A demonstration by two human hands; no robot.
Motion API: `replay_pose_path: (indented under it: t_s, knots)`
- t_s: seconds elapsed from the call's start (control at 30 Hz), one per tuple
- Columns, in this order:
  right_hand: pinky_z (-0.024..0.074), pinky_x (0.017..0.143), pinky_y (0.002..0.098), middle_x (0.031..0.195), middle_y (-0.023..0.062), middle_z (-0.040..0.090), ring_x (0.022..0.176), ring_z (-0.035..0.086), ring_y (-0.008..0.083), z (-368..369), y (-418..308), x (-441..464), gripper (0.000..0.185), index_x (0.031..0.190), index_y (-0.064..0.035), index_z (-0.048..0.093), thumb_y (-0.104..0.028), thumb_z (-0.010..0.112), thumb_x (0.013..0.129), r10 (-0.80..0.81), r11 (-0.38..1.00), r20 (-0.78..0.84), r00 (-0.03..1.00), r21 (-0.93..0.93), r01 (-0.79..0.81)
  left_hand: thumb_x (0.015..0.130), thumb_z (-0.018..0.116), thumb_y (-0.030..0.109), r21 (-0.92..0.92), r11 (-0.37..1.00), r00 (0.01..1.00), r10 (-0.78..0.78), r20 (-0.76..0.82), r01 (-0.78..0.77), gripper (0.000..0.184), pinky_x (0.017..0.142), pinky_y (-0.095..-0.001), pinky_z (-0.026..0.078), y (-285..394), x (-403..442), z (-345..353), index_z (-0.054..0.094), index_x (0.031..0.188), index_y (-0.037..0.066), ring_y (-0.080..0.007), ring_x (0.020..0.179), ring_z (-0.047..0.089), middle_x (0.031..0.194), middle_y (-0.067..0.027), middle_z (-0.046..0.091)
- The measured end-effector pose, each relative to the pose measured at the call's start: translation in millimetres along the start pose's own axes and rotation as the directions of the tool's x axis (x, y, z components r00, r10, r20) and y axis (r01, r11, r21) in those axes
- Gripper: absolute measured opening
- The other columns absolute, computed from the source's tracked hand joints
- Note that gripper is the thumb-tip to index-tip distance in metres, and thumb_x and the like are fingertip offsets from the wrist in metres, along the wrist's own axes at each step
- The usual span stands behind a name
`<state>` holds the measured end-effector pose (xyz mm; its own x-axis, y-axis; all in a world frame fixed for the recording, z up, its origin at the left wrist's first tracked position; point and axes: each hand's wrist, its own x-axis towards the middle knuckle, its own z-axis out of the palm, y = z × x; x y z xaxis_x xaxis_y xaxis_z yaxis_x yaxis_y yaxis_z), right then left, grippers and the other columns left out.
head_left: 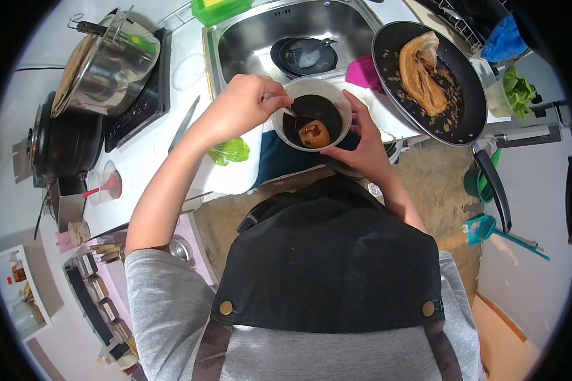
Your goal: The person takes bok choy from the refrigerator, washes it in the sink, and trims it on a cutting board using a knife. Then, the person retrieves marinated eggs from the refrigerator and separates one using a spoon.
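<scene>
My left hand (255, 105) pinches the handle of a spoon (289, 112) that dips into a clear plastic tub (282, 138). Dark brown liquid (313, 106) fills much of the tub. By the spoon's bowl, a brown rounded piece (314, 134) that looks like a stained egg, broken on top, shows above the liquid. My right hand (363, 143) wraps round the tub's right side, thumb at the near rim. Under my left forearm, a green leafy vegetable (229, 152) lies on a white cutting board (238, 180), with a knife (185, 124) to its left.
A frying pan (450, 70) holding browned meat (421, 76) sits close on the right, its handle jutting toward me. Behind the tub is a steel sink (248, 47) with dark dishes (286, 56). Left stand a steel pot (111, 79), an induction cooker (133, 114) and a dark pot (70, 140).
</scene>
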<state>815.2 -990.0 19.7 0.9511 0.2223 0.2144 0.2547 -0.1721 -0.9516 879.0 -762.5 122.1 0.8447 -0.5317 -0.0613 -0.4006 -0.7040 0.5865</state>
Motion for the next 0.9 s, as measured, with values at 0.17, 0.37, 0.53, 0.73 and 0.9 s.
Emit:
replay_pose_path:
  t_s: [0.17,0.37,0.53,0.73,0.9]
  knots:
    - [0.0445,0.093,0.0386,0.134,0.012,0.043,0.117,0.049,0.0253,0,6,0,0.098,0.141,-0.0087,0.029,-0.017,0.085,0.061,-0.014,1.0,-0.002,1.0,-0.008,0.014,0.083,0.061,0.014,-0.013,0.999,0.998,-0.053,0.017,0.053,0.018,0.069,-0.0356,0.049,1,-3,-1,0.069,0.092,0.0,-0.0317,0.071,0.064,0.078,-0.0213,0.065]
    - [0.0421,0.095,0.0367,0.127,0.0112,0.049,0.116,0.049,0.0218,1,5,0,0.099,0.142,-0.0097,0.028,-0.015,0.085,0.061,0.004,1.0,-0.004,1.0,0.007,-0.004,0.083,0.062,0.014,0.046,0.998,0.998,0.046,-0.053,-0.044,0.016,0.065,-0.0363,0.048,3,-3,13,0.067,0.085,-0.001,-0.0309,0.069,0.061,0.076,-0.0166,0.063]
    - [0.0424,0.095,0.037,0.127,0.0113,0.049,0.115,0.05,0.0221,1,5,1,0.099,0.142,-0.0096,0.028,-0.013,0.085,0.061,-0.007,1.0,-0.013,1.0,-0.024,0.006,0.082,0.065,0.013,0.362,0.902,0.924,0.324,-0.203,-0.236,0.012,0.062,-0.0374,0.048,20,-10,14,0.064,0.081,0.001,-0.0287,0.069,0.059,0.074,-0.0106,0.057]
    - [0.0431,0.095,0.037,0.127,0.0111,0.049,0.115,0.051,0.0224,1,5,0,0.098,0.142,-0.0097,0.028,-0.011,0.084,0.062,-0.01,1.0,-0.008,1.0,-0.028,0.009,0.084,0.061,0.015,0.529,0.818,0.891,0.392,-0.227,-0.225,0.012,0.063,-0.0356,0.049,15,1,25,0.062,0.078,0.004,-0.0275,0.07,0.059,0.073,-0.0091,0.056]
    - [0.0437,0.095,0.0372,0.126,0.0111,0.048,0.115,0.051,0.0224,1,7,1,0.099,0.142,-0.0101,0.027,-0.011,0.084,0.061,-0.018,1.0,-0.003,1.0,-0.006,0.018,0.087,0.057,0.019,0.526,0.826,0.935,0.323,-0.146,-0.204,0.019,0.066,-0.037,0.05,10,13,47,0.062,0.077,0.004,-0.0291,0.072,0.061,0.074,-0.0105,0.058]
